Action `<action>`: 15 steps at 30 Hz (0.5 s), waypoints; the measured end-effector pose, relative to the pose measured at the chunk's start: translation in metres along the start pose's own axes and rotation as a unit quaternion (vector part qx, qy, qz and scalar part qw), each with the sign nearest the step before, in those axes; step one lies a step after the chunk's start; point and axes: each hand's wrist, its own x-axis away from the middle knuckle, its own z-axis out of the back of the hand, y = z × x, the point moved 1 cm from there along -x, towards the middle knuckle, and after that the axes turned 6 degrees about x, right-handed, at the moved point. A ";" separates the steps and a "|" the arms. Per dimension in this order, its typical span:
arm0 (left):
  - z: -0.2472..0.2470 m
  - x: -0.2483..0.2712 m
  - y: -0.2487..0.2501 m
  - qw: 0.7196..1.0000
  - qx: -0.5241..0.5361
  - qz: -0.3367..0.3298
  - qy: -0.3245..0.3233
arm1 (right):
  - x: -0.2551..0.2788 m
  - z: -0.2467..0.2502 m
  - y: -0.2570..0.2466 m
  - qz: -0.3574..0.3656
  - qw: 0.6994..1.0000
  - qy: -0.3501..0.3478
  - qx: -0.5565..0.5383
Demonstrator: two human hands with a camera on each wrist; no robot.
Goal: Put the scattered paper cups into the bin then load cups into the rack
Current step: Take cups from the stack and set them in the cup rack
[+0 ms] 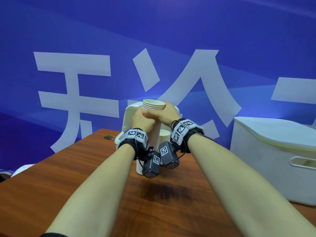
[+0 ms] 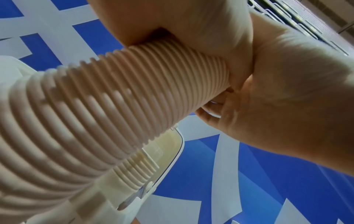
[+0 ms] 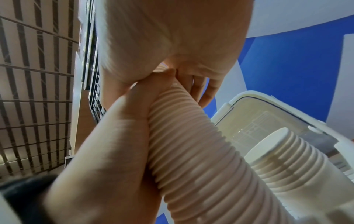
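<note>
A tall stack of nested paper cups (image 1: 154, 106) stands slightly tilted over the wooden table (image 1: 68, 177). Both hands hold it. My left hand (image 1: 141, 119) grips it below the top rims, and my right hand (image 1: 169, 113) wraps round it just above, at the rims. In the left wrist view the ribbed stack (image 2: 114, 106) runs up to my left hand (image 2: 172, 22) and my right hand (image 2: 277, 91). The right wrist view shows the same stack (image 3: 191, 144) gripped by my right hand (image 3: 168, 37) and my left hand (image 3: 114, 151). Wrist cameras hide the stack's lower end.
A white rack with a clear lid (image 1: 127, 117) stands right behind the stack. A shorter cup stack (image 1: 165, 136) stands beside it. A large white lidded bin (image 1: 273, 159) fills the table's right side. A blue banner wall rises behind the table's far edge.
</note>
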 end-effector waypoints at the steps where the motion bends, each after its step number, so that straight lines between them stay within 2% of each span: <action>1: 0.000 0.001 0.000 1.000 0.007 -0.002 -0.006 | 0.000 -0.002 0.000 -0.001 1.000 0.000 0.002; 5: 0.005 0.002 0.000 0.999 0.010 0.032 0.016 | -0.001 -0.008 -0.006 0.009 1.000 -0.003 -0.008; 11: 0.015 0.008 0.003 0.999 0.003 0.040 0.021 | -0.006 -0.016 -0.008 0.005 0.999 0.001 -0.036; 15: 0.017 0.013 0.001 0.990 0.115 0.074 0.037 | -0.015 -0.012 -0.020 0.003 0.997 0.042 -0.070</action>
